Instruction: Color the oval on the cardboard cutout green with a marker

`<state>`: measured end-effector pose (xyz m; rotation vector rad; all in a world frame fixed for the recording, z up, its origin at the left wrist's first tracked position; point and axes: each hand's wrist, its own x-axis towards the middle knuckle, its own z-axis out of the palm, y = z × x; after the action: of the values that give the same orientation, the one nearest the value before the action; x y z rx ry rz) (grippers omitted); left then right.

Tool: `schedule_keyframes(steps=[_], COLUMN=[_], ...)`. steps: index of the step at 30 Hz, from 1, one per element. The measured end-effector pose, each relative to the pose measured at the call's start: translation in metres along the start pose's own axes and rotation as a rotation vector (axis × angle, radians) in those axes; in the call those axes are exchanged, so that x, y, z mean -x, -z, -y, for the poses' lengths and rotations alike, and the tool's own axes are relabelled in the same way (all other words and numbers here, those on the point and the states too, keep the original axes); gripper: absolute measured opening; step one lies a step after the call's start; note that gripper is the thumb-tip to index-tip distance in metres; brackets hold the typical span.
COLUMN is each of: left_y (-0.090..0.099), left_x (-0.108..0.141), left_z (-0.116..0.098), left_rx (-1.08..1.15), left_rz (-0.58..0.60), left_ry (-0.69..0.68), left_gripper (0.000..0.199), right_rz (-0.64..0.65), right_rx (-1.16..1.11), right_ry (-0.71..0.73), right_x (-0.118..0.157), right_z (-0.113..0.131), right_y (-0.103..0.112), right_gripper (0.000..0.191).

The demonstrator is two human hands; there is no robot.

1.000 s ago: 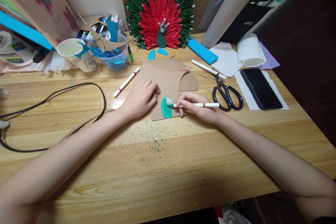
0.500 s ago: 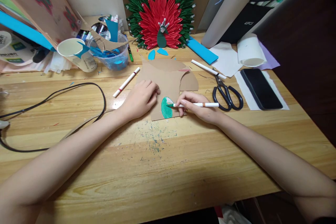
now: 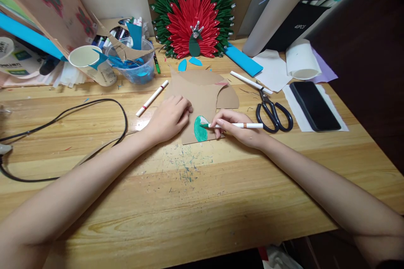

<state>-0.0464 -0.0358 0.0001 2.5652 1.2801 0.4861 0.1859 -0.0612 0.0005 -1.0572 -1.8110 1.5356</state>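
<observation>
My right hand (image 3: 232, 125) is closed around a white marker pen (image 3: 251, 125), held nearly level with its green tip pointing left. That tip touches a small oval piece (image 3: 200, 131), mostly green with a pale patch at its upper right. The oval lies on a sheet of brown cardboard (image 3: 197, 88) with curved cut edges. My left hand (image 3: 172, 118) rests on the cardboard's left side, fingers curled in and nothing visible in them; its fingertips are partly hidden. Left of it lies another white marker (image 3: 152, 98) with a red band.
Black-handled scissors (image 3: 274, 115) and a phone (image 3: 314, 106) lie to the right. A paper cup (image 3: 91, 65) and a clear plastic tub (image 3: 139, 69) stand at back left. Behind the cardboard is a red-and-green peacock decoration (image 3: 194, 17). A black cable (image 3: 123, 113) loops at left.
Both hands keep nearly the same place, and the marker tip stays on the oval's upper right. The camera view has shifted very slightly.
</observation>
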Motion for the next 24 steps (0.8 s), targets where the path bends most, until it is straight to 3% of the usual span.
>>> schedule_keyframes(steps=[24], left_y=[0.0], left_x=[-0.0019], left_z=[-0.0012], left_rx=[-0.003], left_rz=[0.01], left_ry=[-0.005], left_gripper=[0.013], right_rz=[-0.02], right_rx=[-0.002], right_ry=[-0.03], right_x=[0.0022], right_z=[-0.0013], right_y=[0.0012], right_gripper=[0.021])
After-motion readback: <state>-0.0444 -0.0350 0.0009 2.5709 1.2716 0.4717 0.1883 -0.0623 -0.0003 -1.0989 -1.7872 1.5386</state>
